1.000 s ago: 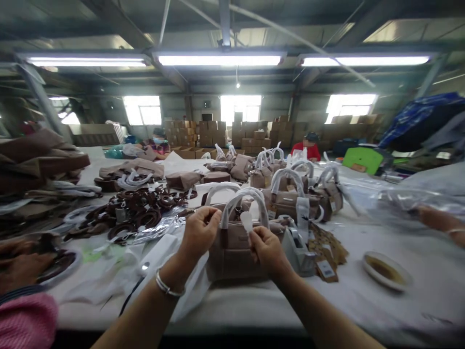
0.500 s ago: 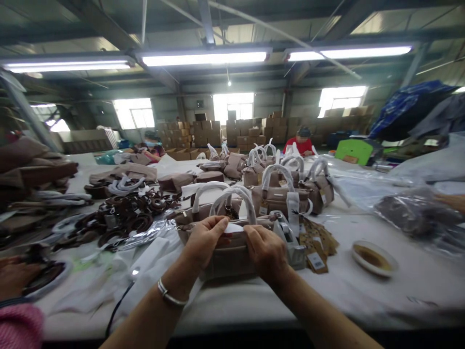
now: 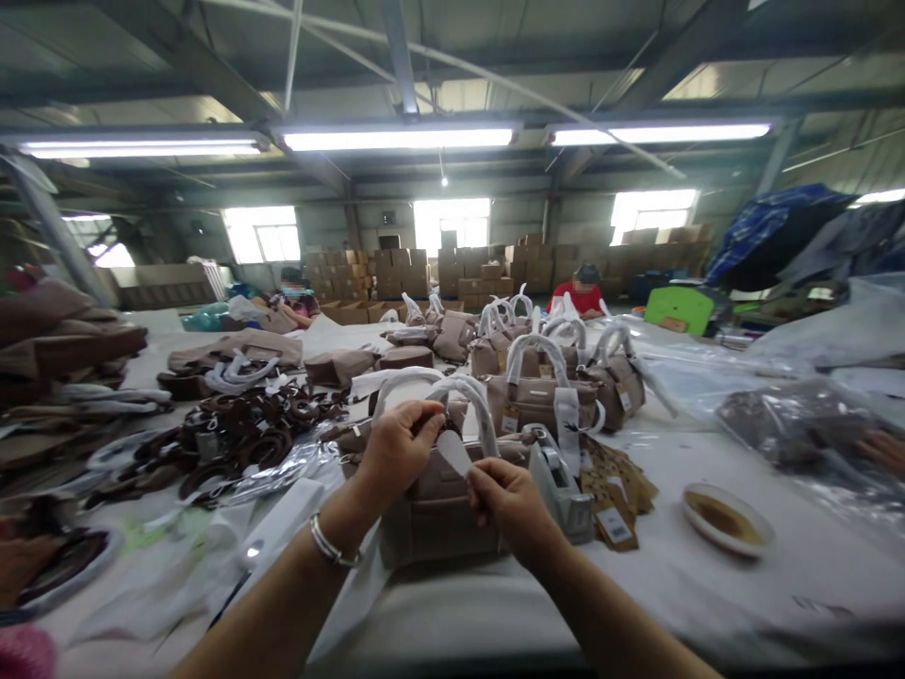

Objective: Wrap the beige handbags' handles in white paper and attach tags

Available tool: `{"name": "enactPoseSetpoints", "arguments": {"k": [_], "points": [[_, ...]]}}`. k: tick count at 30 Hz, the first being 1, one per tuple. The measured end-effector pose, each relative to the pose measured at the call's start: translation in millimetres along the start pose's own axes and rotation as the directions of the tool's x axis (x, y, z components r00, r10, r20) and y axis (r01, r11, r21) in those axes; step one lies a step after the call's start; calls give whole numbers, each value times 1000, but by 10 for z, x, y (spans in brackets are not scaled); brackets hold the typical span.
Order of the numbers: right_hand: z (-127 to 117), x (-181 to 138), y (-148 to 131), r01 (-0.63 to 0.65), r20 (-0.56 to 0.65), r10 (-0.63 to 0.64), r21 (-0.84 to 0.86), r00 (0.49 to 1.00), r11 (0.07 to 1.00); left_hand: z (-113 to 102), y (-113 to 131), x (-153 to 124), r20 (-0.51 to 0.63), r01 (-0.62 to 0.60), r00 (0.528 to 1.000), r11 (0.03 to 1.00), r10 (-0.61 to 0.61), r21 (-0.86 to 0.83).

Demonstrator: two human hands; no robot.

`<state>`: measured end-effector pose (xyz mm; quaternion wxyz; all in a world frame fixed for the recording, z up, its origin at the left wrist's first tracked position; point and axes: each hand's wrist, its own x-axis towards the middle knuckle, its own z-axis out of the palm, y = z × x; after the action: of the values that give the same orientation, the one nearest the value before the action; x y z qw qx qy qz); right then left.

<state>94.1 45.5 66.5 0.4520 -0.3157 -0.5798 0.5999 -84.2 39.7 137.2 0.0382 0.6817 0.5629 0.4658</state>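
Observation:
A thin white strip [image 3: 454, 453] is stretched between my hands, slanting down to the right; whether it is paper or foam I cannot tell. My left hand [image 3: 400, 443] pinches its upper end between thumb and fingers. At the lower end my right hand [image 3: 510, 498] grips it with the fingers curled in. Just behind and below them stands a taupe handbag [image 3: 438, 528], upright, its handles [image 3: 467, 391] wrapped in white. My left hand covers part of the bag's top. A grey tape dispenser [image 3: 562, 486] stands right of the bag, close to my right hand.
Brown hang tags [image 3: 618, 495] and a round dish [image 3: 728, 521] of brown contents lie to the right. More wrapped handbags [image 3: 541, 401] stand behind. Dark brown straps [image 3: 240, 424] are heaped at left. Co-workers' hands show at the left edge [image 3: 24, 561] and right edge [image 3: 883, 448].
The strip has gone from nearly level to slanted. My left hand has risen slightly, and my right hand has moved lower. The camera view has tilted up a little.

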Motion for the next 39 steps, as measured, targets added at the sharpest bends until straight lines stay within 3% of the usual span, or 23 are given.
{"name": "enactPoseSetpoints", "arguments": {"k": [2,4,8,10,17,22,26,30,34,39], "points": [[4,52,42,-28,-85,35,90,996,996,38,-11,219,-8,-141,990,982,143,126],[13,97,85,-61,-133,82,156,988,986,101,-30,441,65,-245,970,946,236,214],[58,176,166,-117,-140,150,224,979,968,208,-91,754,325,-279,924,937,202,211],[100,230,194,-113,-148,155,259,977,959,214,-125,810,400,-276,901,935,170,223],[418,566,97,-88,-172,191,476,966,875,132,-85,636,311,-211,942,946,129,245],[576,736,-6,21,-163,95,593,982,805,64,-30,412,277,-173,954,964,113,202],[548,759,48,68,-146,29,613,989,787,37,-87,271,158,-79,985,996,70,51],[511,739,102,82,-138,3,610,990,788,99,-126,216,101,87,992,986,-73,-139],[494,698,72,74,-128,4,600,992,797,118,-100,233,220,260,959,873,-182,-414],[483,647,33,70,-103,-11,585,995,808,17,-65,252,397,437,888,688,-230,-579]]}}
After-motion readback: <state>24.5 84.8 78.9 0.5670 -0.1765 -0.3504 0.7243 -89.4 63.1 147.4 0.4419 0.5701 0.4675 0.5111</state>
